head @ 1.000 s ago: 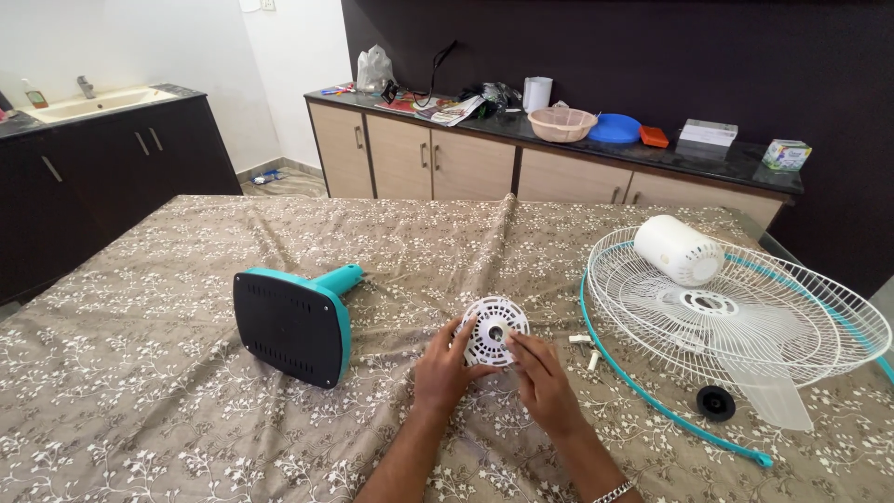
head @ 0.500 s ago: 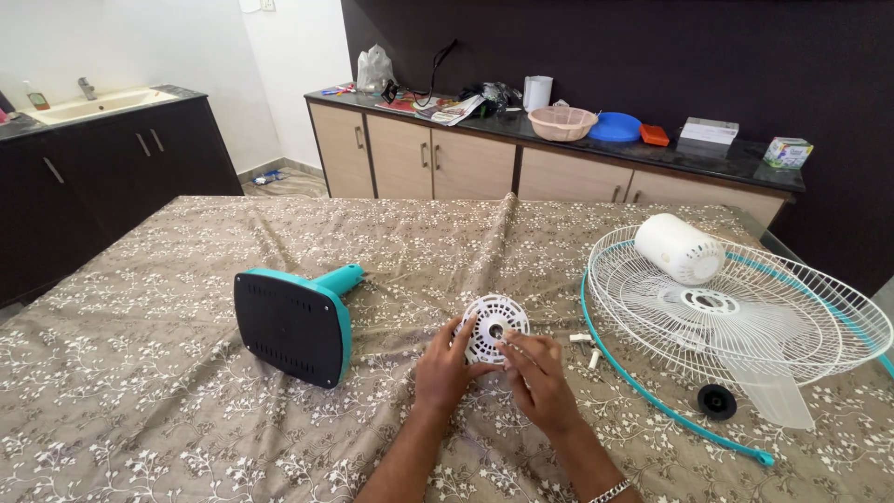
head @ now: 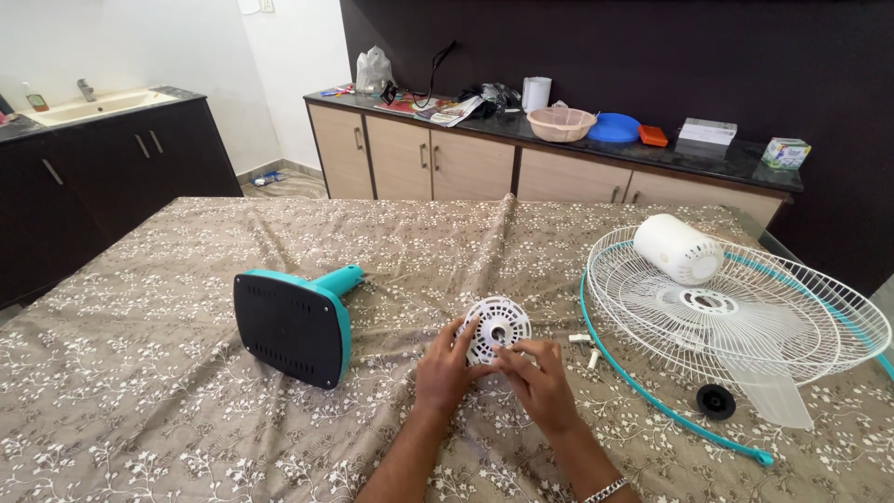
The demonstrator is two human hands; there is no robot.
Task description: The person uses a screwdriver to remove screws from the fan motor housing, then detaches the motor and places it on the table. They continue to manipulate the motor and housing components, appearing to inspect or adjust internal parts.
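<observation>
Together, both hands, left [head: 445,368] and right [head: 538,384], close their fingers on the white disc [head: 496,327], lying just beyond them on the counter [head: 140,373].

I see a table covered by a brown flowered cloth [head: 140,373], and the teal fan base [head: 293,321] lies on its side on it. Right of that base lies a white round vented cover [head: 498,326], then two small white pegs [head: 587,346], a white wire fan guard [head: 745,312] and a black knob [head: 715,401].
</observation>
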